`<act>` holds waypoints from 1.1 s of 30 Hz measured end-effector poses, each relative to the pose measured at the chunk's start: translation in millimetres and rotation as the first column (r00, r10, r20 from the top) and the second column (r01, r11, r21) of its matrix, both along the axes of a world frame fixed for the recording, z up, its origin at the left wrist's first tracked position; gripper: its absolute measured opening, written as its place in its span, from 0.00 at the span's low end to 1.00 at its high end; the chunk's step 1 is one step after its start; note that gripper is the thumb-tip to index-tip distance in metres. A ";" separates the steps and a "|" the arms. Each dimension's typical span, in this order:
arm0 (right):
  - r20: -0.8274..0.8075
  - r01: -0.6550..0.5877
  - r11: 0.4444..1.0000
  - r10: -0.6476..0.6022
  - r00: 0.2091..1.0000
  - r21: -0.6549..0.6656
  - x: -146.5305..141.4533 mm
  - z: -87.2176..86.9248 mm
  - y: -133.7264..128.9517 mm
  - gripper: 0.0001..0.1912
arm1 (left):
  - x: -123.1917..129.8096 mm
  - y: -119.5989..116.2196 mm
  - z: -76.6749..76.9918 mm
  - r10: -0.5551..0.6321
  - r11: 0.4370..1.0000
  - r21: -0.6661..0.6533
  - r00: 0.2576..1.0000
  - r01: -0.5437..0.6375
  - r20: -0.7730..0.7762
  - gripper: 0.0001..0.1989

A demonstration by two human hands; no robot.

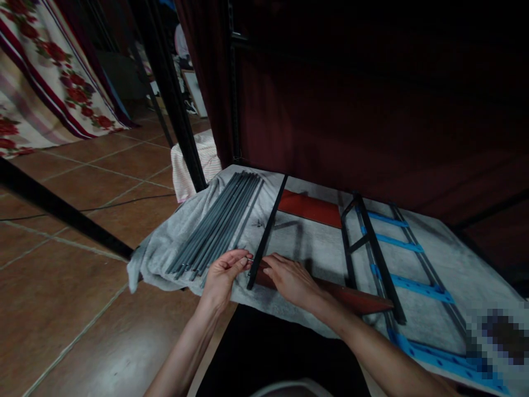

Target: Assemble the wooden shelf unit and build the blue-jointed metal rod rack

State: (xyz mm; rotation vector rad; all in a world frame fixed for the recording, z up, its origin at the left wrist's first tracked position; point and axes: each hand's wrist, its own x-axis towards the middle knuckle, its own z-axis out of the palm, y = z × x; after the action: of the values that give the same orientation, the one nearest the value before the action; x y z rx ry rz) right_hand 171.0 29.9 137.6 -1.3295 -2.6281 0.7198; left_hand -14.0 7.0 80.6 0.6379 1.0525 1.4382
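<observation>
My left hand [225, 274] pinches a small, thin metal piece, perhaps a screw, against the left side of a black metal bar [268, 231] near its front end. On the bar's other side, my right hand [289, 277] rests with fingers bent around the bar and the end of a red-brown board [359, 298]; its fingertips are partly hidden. A second red board [312, 208] lies farther back between the black bars. Left of the bar, a few small dark parts [259, 224] sit on the grey cloth [326, 251].
Many grey rods [219, 226] lie bundled at the left of the cloth. On the right are black frames with blue crosspieces [421, 286]. Black upright posts [173, 94] stand at the left, and a dark red curtain [351, 127] hangs behind.
</observation>
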 end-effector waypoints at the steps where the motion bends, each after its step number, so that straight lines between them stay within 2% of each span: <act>1: -0.003 -0.003 1.000 0.003 1.000 0.000 0.0 -0.6 0.6 0.15 | -0.3 0.3 -0.1 0.000 1.000 -0.001 1.000 0.000 0.005 0.16; 7: 0.002 -0.047 0.999 0.047 0.999 0.004 -2.9 -1.9 2.0 0.19 | -5.0 1.0 -2.2 0.045 0.999 0.033 0.997 -0.043 -0.061 0.13; 12: 0.023 -0.033 0.999 0.033 0.999 0.000 -4.3 -1.1 1.1 0.21 | -7.0 2.9 -2.5 0.026 0.998 0.053 0.991 -0.019 -0.133 0.12; 17: -0.008 -0.022 1.000 0.022 1.000 -0.017 -4.0 -0.7 0.1 0.21 | -2.5 2.3 -2.2 0.041 0.998 0.044 0.994 -0.036 -0.105 0.11; 22: -0.041 0.001 1.000 -0.002 0.999 -0.026 -3.7 -1.1 -1.9 0.19 | 4.3 -1.1 -2.7 0.111 0.992 0.079 0.976 -0.097 -0.186 0.09; 33: -0.156 -0.029 0.999 0.026 0.987 -0.016 -0.1 -6.5 -0.4 0.19 | 3.3 -2.9 -2.3 0.123 0.988 0.128 0.951 -0.090 -0.282 0.05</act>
State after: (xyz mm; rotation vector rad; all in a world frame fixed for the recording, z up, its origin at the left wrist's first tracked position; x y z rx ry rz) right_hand 170.9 29.5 131.1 -1.1915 -2.5269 0.8182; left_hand -10.6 4.1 78.3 0.9065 1.2547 1.5380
